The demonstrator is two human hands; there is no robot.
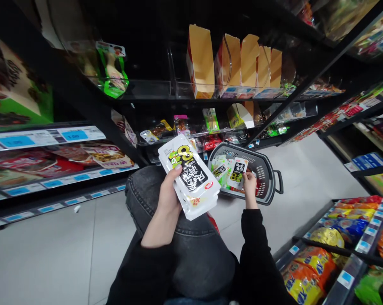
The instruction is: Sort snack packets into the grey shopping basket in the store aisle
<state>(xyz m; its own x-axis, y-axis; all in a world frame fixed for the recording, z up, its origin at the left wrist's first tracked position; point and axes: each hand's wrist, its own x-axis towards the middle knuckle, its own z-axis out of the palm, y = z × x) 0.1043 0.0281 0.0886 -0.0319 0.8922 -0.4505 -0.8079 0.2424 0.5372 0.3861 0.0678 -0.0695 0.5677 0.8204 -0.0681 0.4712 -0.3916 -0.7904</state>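
A stack of white snack packets [194,180] with green, yellow and black print is gripped in my left hand [169,190], thumb on top, above my bent knee. To the right, my right hand [250,186] reaches into a grey shopping basket [269,173] on the floor. Its fingers pinch the edge of a similar white packet [237,173] there. Beside that packet, more green and white packets [221,167] lie in the basket. What lies beneath them is mostly hidden.
Ahead are dark shelves with open cardboard boxes [200,61] and a green-edged snack pack [112,70]. Price-tagged shelves [73,134] run along the left. At the lower right stands a rack of bagged snacks [308,271]. Pale tiled floor [67,250] surrounds me.
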